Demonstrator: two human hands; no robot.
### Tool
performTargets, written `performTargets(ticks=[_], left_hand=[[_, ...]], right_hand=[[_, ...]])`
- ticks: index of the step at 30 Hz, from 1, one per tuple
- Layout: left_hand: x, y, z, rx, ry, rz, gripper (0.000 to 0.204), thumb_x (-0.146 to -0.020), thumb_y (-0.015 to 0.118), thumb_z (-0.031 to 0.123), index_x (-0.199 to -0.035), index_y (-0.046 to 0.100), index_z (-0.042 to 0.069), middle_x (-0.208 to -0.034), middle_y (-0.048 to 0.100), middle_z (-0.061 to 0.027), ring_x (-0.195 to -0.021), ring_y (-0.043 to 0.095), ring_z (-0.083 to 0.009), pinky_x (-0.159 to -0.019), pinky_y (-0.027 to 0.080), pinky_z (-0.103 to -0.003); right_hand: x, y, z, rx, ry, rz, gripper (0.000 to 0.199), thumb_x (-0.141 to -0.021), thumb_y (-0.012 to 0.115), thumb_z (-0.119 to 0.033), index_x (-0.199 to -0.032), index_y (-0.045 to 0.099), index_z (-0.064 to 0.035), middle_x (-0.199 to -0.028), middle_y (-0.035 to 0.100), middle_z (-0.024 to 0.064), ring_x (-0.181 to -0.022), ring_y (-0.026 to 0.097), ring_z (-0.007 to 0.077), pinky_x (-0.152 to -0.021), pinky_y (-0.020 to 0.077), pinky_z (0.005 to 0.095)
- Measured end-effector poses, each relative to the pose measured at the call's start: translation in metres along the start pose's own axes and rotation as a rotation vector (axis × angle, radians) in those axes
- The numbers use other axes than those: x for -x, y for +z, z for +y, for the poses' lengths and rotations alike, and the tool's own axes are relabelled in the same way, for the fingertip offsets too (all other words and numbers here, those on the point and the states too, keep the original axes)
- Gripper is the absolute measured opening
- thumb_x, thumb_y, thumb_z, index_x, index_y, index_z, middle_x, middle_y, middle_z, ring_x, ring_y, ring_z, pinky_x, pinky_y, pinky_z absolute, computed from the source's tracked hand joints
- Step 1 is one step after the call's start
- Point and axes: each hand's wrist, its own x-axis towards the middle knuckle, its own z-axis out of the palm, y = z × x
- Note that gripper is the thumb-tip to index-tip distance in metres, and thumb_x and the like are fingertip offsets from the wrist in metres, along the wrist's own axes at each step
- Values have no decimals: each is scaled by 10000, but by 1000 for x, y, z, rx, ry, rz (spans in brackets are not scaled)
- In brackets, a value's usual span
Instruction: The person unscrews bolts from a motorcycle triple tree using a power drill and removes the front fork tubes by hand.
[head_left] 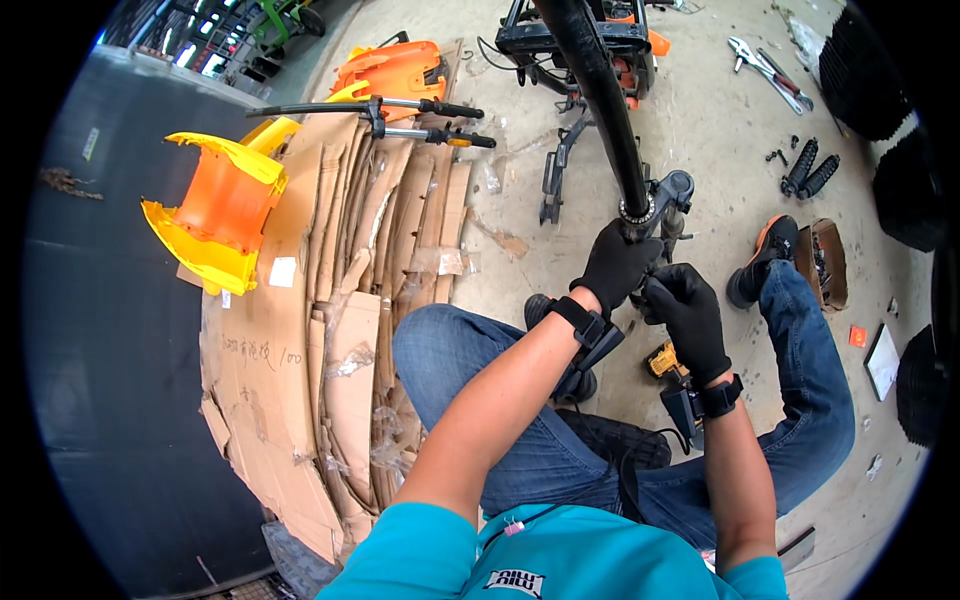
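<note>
A thick black metal tube [607, 110] slants down toward me from a black vehicle frame [573, 43]. At its near end are a ring of bearing balls [634, 212] and a dark metal clamp bracket [672, 192]. My gloved left hand [617, 265] is closed just below that ring, its fingers wrapped on the bracket's underside; the exact grip is hidden. Right beside it, my gloved right hand [688, 315] has thumb and fingers pinched together under the bracket. Whatever they hold is too small to name. A yellow-and-black power tool [662, 360] lies on the floor beneath my right hand.
To the left, flattened cardboard [265, 350] is stacked, bearing orange-yellow plastic panels [230, 205] and a fork [385, 118]. On the right floor lie wrenches [770, 72], two black shock absorbers [810, 170], an open parts box [823, 265] and black tires [905, 190].
</note>
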Motion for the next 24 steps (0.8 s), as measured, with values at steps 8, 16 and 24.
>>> performTargets(ticks=[8,16,24], left_hand=[[-5,-4,-7,184,-51,-126,110,-871,648,124,-952,628,53,-742,605,12,-607,530,-60,-519,438,-236],[3,-7,3,86,-108,-72,220,-885,681,205,-986,657,11,-878,685,-72,-788,670,-150,-648,520,-260],[5,-2,7,81,-73,-35,289,-897,674,254,-1064,656,19,-960,700,-88,-897,673,-157,-694,518,-265]], right_hand=[[-24,-53,70,96,-8,140,206,-928,630,-215,-992,632,-19,-802,651,45,-675,613,112,-624,518,270],[24,-146,194,1112,863,27,732,-667,800,-492,-1183,613,-8,-1131,665,224,-1074,656,312,-891,523,419],[31,-129,247,1012,622,138,886,-626,836,-374,-1321,393,-48,-1199,573,253,-1120,595,391,-928,498,450]])
